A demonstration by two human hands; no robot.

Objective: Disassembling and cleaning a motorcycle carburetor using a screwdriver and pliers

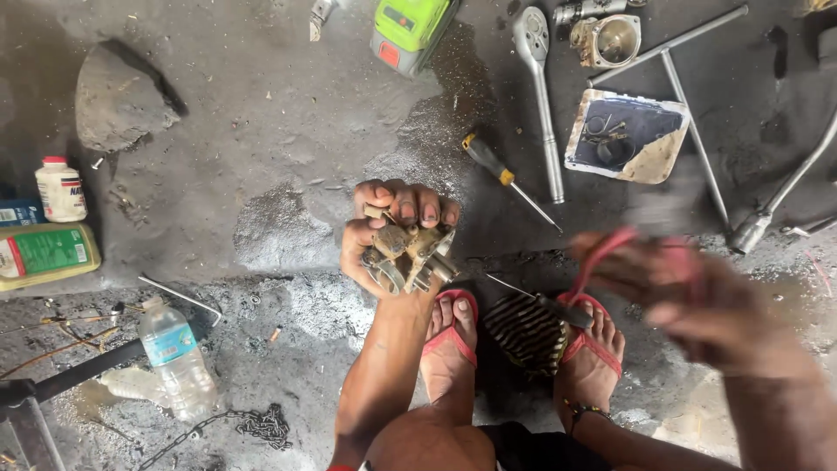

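My left hand (pixel 384 228) is closed around a small greasy metal engine part (pixel 410 255) with brass-coloured fittings, held above the ground in front of my left foot. My right hand (pixel 689 292) is blurred with motion at the right and grips a thin red object (pixel 610 253); what that object is I cannot make out. Both my feet wear red flip-flops (pixel 453 336), and a striped cloth (pixel 527 331) lies between them. A slim dark-handled tool (pixel 545 303) rests across the cloth.
On the oily concrete lie a black-and-yellow screwdriver (pixel 501 173), a ratchet wrench (pixel 540 96), a long cross-shaped wrench (pixel 689 113), a tray of small parts (pixel 654 153), another metal part (pixel 608 39), a green device (pixel 408 30), a stone (pixel 118 100), bottles (pixel 177 358) and a chain (pixel 257 425).
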